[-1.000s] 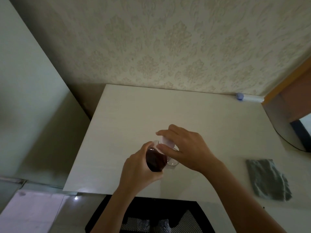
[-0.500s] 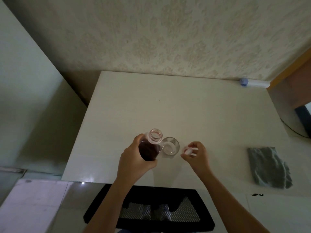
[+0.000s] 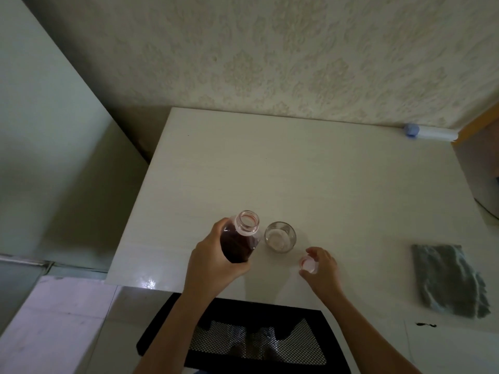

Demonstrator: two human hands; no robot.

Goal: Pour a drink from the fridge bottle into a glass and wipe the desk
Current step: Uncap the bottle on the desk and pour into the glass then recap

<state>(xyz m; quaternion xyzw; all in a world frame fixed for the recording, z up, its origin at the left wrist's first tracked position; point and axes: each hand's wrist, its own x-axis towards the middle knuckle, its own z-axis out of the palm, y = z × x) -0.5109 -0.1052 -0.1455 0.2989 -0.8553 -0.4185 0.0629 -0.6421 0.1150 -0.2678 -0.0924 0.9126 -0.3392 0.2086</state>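
Both hands are busy over the near part of a pale desk (image 3: 310, 179). The left hand (image 3: 213, 263) is wrapped around the body of a clear bottle (image 3: 239, 240) filled with a dark reddish drink; the bottle's mouth is uncapped and points up toward the camera, leaning slightly toward the far side of the desk. Whether its base rests on the desk or is lifted off cannot be told from this angle. Just beside the bottle, to its right and not touching it, a small clear glass (image 3: 280, 237) stands upright on the desk, apparently empty. The right hand (image 3: 321, 268) is nearer the desk's front edge, to the right of the glass, with its fingers curled around a small white cap (image 3: 308, 264) pinched at the fingertips, low over or on the surface. Well apart to the right, a crumpled grey cloth (image 3: 449, 282) lies flat on the desk. At the far right corner, against the patterned wallpaper (image 3: 297, 58), lies a white tube with a blue end (image 3: 429, 133). A black mesh chair back (image 3: 243, 338) shows below the desk's front edge, between the person's forearms.
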